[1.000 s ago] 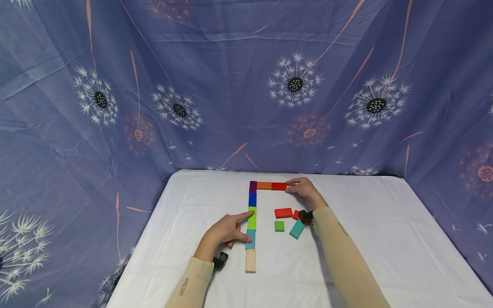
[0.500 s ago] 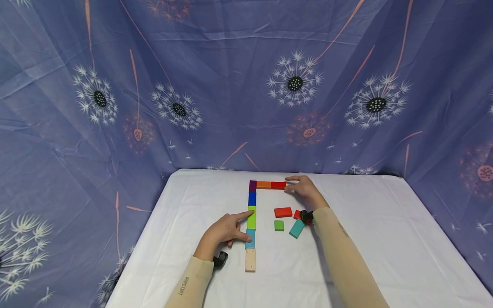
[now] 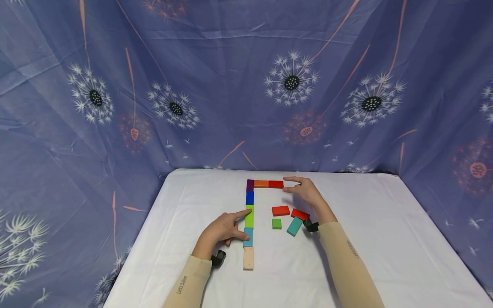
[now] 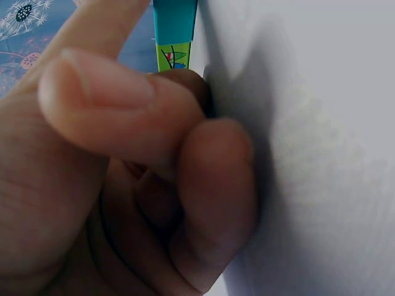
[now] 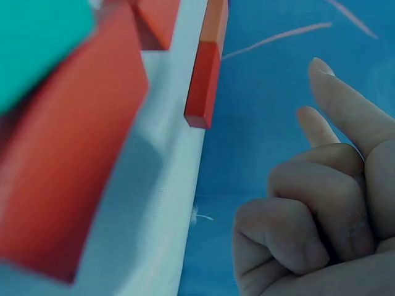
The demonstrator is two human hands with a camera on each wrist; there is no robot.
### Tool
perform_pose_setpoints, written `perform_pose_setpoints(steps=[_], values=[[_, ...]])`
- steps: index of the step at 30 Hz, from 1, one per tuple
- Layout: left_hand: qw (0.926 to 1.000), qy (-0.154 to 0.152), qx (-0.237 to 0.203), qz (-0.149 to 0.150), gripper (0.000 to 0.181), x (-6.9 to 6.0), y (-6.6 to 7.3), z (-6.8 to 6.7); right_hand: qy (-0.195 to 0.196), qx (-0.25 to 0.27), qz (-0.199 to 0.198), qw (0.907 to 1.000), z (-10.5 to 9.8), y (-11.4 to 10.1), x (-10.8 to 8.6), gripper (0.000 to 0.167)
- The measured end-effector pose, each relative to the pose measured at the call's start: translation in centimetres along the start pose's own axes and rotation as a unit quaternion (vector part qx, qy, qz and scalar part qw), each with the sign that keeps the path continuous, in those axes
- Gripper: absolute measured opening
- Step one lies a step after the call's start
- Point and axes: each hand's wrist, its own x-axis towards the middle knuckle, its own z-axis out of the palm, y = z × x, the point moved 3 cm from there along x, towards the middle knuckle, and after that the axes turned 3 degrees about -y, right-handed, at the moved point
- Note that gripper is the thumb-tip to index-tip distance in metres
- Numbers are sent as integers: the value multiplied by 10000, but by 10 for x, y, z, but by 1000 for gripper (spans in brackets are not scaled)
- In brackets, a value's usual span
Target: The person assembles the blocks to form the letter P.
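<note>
A line of wooden blocks runs up the table in the head view: plain wood (image 3: 248,258), light blue (image 3: 248,244), lime (image 3: 249,220), blue (image 3: 250,197) and purple (image 3: 250,185). From the purple end, an orange block (image 3: 261,184) and a red block (image 3: 275,184) extend rightward. My left hand (image 3: 222,229) rests its straight index finger on the lime block and its thumb on the light blue one; its other fingers are curled. My right hand (image 3: 307,191) hovers beside the red block's end, index finger and thumb spread apart, holding nothing.
Right of the line lie a loose red block (image 3: 280,211), a small green block (image 3: 276,223), a teal block (image 3: 294,227) and another red block (image 3: 300,214) near my right wrist. A white cloth covers the table (image 3: 358,222). A dandelion-patterned curtain (image 3: 231,85) hangs behind.
My right index finger and thumb have come away from the red block's end and spread. The right forearm has shifted slightly right, uncovering more of the loose red block. The left hand stays put.
</note>
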Motion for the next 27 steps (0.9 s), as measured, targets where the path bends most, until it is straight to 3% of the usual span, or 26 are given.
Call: perform_pose_setpoints(steps=[6,12,27], values=[[10000,-9,-60,-12,93,-2,1,0,48,42,83,9999,4,4,-24,54],[10000,3,-41,36,94,-1,0,0,2,324,-161,9993,4,3,-44,57],[9999,9,-114,35,94,0,-1,0,-325,335,-334,9983,25,10,-72,57]])
